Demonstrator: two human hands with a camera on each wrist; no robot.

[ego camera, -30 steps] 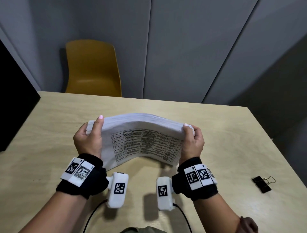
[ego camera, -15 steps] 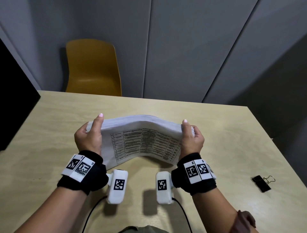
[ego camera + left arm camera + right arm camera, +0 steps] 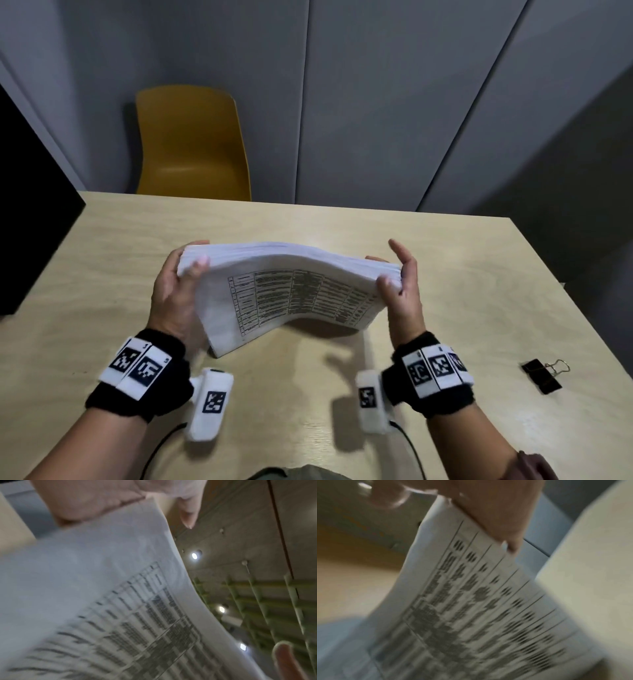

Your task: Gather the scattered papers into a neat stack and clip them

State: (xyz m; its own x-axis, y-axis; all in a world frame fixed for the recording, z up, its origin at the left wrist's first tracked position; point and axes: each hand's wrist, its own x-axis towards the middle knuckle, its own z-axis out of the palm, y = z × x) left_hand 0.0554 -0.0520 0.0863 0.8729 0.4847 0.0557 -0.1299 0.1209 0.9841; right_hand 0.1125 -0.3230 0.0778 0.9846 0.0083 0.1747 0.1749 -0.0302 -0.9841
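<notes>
A thick stack of white papers [image 3: 291, 274] with a printed table on its front sheet stands bowed on the table, its lower left corner touching the wood. My left hand [image 3: 188, 263] grips the stack's left end, thumb on the front and fingers behind. At the right end my right hand [image 3: 394, 270] holds it with the thumb on the front sheet and the fingers stretched up behind the edge. Both wrist views are blurred and show the printed sheet [image 3: 85, 588] [image 3: 471, 601] under a thumb. A black binder clip [image 3: 543, 375] lies on the table well to the right of my right wrist.
The light wooden table [image 3: 462, 274] ends close behind the clip on the right. A yellow chair [image 3: 191, 144] stands beyond the far edge. A black panel [image 3: 30, 222] borders the table at the left. Grey wall panels stand behind.
The stack has tilted, its left end now higher. The fingers of my right hand have straightened and spread behind the right edge. Both wrists have shifted slightly outward.
</notes>
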